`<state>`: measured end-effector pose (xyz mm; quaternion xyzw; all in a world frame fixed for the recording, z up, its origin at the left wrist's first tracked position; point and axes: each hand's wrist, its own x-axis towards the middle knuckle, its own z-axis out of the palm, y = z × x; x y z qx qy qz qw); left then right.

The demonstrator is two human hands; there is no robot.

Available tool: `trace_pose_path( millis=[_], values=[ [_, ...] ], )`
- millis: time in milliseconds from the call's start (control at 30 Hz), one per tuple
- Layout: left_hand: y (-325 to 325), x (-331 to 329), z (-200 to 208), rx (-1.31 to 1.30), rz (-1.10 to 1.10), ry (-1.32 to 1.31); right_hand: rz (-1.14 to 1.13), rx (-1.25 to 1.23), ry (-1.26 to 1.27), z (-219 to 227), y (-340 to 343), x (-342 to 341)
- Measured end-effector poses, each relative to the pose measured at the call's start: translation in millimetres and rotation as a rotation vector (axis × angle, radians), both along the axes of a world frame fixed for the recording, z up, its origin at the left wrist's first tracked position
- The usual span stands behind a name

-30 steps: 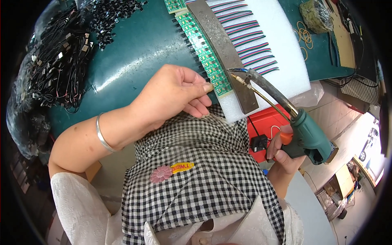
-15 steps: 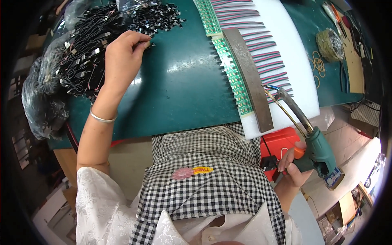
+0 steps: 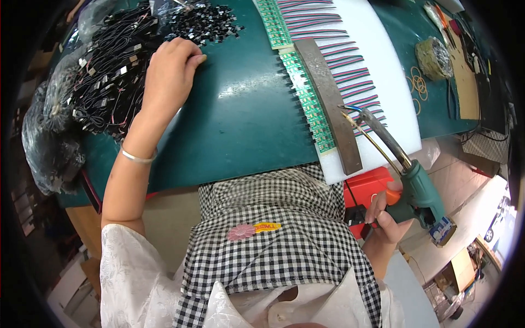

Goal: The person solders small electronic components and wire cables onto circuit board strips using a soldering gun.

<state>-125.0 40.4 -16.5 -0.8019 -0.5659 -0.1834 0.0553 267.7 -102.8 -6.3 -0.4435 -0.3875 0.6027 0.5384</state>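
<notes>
At the back left, my left hand [image 3: 170, 74] is closed, thumb and forefinger together. It is just in front of a pile of small black connectors [image 3: 210, 24]; whatever is between its fingertips is hidden. On the right, my right hand [image 3: 387, 225] grips the handle of a green soldering gun [image 3: 422, 188] with an orange trigger. The gun's metal tip hovers by a brown metal bar [image 3: 330, 98]. This bar lies across thin multicoloured wires [image 3: 351, 71] beside a strip of green circuit boards [image 3: 306, 98]. Small black parts stick out along the strip's left edge.
White foam [image 3: 391, 93] lies under the boards and wires. Bundled black cables [image 3: 112, 71] and clear plastic bags [image 3: 44, 147] crowd the left. Rubber bands [image 3: 418, 82], a wrapped roll [image 3: 433, 57] and tools are at the far right. A red box [image 3: 369, 180] sits below the table edge.
My left hand has turned slightly and its thumb and forefinger have shifted a little. The soldering gun's tip has moved slightly left and up, over the metal bar. The whole view has shifted slightly.
</notes>
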Motion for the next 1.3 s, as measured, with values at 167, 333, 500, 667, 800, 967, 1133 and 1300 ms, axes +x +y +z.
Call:
trace_pose_path(
  millis=[167,333,500,667,800,967,1133,1300],
  values=[
    [-44,69,36,-0.434,-0.005,-0.873,-0.009,0.038,0.089,1,7,-12],
    [-87,141,28,-0.219,-0.584,-0.867,0.06,0.051,-0.095,6,14,-38],
    [-95,162,19,-0.115,-0.708,-0.876,0.048,-0.029,-0.195,11,12,-50],
    [-101,164,18,-0.202,-0.642,-0.879,0.101,-0.002,-0.145,6,12,-42],
    [-100,167,31,-0.493,-0.443,-1.042,0.055,0.115,-0.186,5,12,-44],
    [-100,170,30,-0.499,-0.397,-1.028,0.133,0.274,-0.33,-1,16,-37],
    [-101,170,31,-0.524,-0.359,-0.998,0.123,0.312,-0.405,-1,16,-38],
    [-101,164,27,-0.673,-0.418,-0.897,0.185,0.238,-0.384,-5,14,-36]
  ],
)
